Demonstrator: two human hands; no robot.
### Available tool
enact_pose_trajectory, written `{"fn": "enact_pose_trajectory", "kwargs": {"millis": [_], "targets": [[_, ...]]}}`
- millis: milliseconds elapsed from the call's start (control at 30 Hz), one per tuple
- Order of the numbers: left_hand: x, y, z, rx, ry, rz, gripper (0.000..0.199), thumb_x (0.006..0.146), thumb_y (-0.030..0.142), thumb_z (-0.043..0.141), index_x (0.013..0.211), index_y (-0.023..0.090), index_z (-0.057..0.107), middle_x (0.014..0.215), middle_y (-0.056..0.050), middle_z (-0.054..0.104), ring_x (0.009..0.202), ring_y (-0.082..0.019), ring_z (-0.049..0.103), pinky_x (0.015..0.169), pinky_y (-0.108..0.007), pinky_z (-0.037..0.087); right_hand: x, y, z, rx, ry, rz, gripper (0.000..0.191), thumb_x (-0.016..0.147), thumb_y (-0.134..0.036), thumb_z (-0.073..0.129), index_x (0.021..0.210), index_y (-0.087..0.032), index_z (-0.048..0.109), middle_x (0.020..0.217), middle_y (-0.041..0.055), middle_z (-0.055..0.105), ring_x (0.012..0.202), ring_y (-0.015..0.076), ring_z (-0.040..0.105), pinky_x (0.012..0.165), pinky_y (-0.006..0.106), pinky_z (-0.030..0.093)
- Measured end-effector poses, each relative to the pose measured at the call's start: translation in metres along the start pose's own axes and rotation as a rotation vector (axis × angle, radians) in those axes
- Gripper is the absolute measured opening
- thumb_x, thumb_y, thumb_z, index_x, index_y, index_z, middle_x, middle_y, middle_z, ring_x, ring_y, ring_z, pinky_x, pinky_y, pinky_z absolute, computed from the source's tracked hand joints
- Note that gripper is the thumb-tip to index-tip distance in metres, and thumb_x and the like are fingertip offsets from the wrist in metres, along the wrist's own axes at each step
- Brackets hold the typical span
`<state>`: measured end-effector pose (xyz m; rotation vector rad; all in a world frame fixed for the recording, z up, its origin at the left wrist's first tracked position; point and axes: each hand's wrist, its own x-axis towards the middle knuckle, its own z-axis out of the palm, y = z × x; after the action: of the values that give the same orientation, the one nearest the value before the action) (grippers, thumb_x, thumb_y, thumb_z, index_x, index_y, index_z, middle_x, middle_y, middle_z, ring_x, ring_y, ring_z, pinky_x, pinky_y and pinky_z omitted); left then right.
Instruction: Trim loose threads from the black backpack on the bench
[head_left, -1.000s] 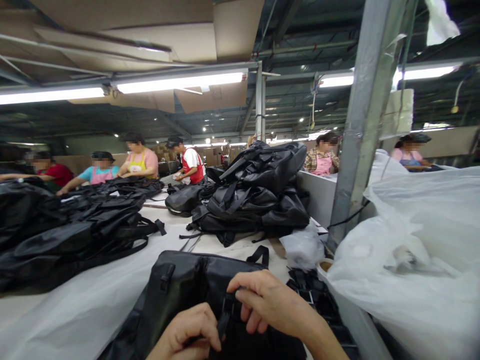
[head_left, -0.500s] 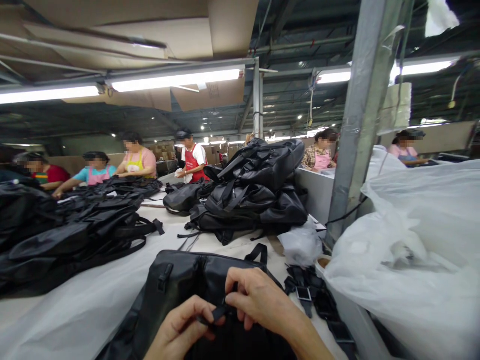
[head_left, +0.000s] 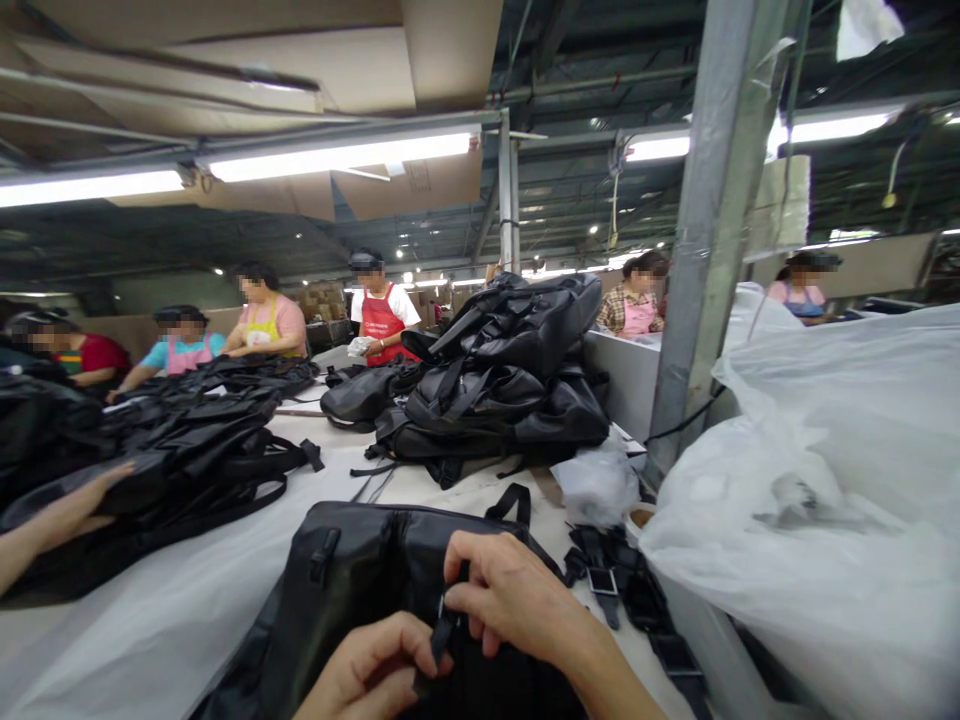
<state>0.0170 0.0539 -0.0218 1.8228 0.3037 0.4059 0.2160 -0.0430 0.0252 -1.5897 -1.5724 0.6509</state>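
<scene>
A black backpack (head_left: 360,560) lies on the table right in front of me, its top loop standing up at the far edge. Over its middle, my right hand (head_left: 499,590) is closed, thumb and forefinger pinching a small buckle (head_left: 444,606) with a metallic glint. Just left and below, my left hand (head_left: 382,660) is closed on a short black strap (head_left: 441,640) that runs to the buckle. How the strap passes through the buckle is hidden by my fingers.
Black backpacks are heaped (head_left: 495,380) beyond mine and at the left (head_left: 165,440), where another person's hand (head_left: 82,510) rests. Straps with buckles (head_left: 604,580) lie at right, beside a metal post (head_left: 690,260) and a large white plastic bag (head_left: 817,480). Several people work farther back.
My left hand has shifted slightly, and the strap end in it now points more downward. Another person's hand has come in at the left onto the backpacks. The view has turned slightly.
</scene>
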Motion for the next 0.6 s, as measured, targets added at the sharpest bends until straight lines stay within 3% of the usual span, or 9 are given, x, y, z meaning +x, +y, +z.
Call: {"fn": "enact_pose_trajectory", "kwargs": {"millis": [100, 267, 600], "targets": [[0.001, 0.002, 0.005, -0.039, 0.072, -0.040, 0.036, 0.083, 0.055, 0.065, 0.088, 0.019, 0.067, 0.088, -0.004, 0.064, 0.081, -0.017, 0.053, 0.074, -0.026, 0.042, 0.002, 0.004, 0.000, 0.045, -0.020, 0.006, 0.010, 0.076, -0.014, 0.057, 0.082, -0.022, 0.056, 0.050, -0.0091, 0.058, 0.038, 0.0081, 0.055, 0.044, 0.014, 0.037], [0.004, 0.003, 0.012, -0.039, 0.090, -0.041, 0.031, 0.082, 0.049, 0.068, 0.087, 0.019, 0.069, 0.084, -0.002, 0.063, 0.076, -0.014, 0.053, 0.070, -0.023, 0.042, 0.005, 0.007, 0.002, 0.071, -0.031, 0.018, 0.010, 0.076, -0.015, 0.056, 0.083, -0.021, 0.055, 0.051, -0.0082, 0.058, 0.039, 0.0093, 0.056, 0.042, 0.014, 0.037], [0.007, 0.006, 0.014, -0.084, 0.152, -0.020, 0.034, 0.083, 0.052, 0.066, 0.088, 0.018, 0.068, 0.089, -0.006, 0.069, 0.083, -0.019, 0.061, 0.072, -0.026, 0.049, 0.002, -0.003, 0.002, -0.022, 0.011, 0.019, 0.010, 0.077, -0.012, 0.057, 0.082, -0.021, 0.056, 0.047, -0.0101, 0.054, 0.038, 0.0084, 0.055, 0.046, 0.015, 0.039]]}}
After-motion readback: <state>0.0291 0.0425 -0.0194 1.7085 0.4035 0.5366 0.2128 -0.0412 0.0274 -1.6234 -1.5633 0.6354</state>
